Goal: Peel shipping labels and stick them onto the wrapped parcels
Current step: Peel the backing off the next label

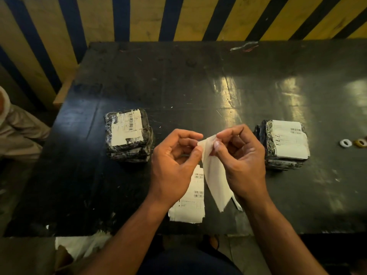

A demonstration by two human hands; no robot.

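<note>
Holding a white shipping label point(215, 181) up over the black surface point(198, 86), the person used both hands at its top corner. The left hand point(174, 159) had its fingers curled, and its thumb and forefinger pinched the upper edge of the paper; the right hand point(241, 155) did the same from the other side, its thumb and fingertips closed on the same corner, so both grips were clamped on the label. The two hands were very near each other, almost touching at the fingertips. The label hung down from them, blank side to the camera, with its lower end near the front edge of the surface. Below the left hand a small stack of printed labels point(188, 203) lay flat on the surface, with barcodes visible on the top sheet. To the left of the hands stood a pile of parcels wrapped in dark plastic point(129, 135), and the top one carried a white label with a barcode, partly torn. To the right stood a second pile of wrapped parcels point(284, 143), also with a white label on the top. Further right, near the edge of the view, lay a white ring point(345, 143) and a yellowish ring point(360, 143), side by side. Behind the surface was a wall with yellow and dark stripes point(178, 16).
</note>
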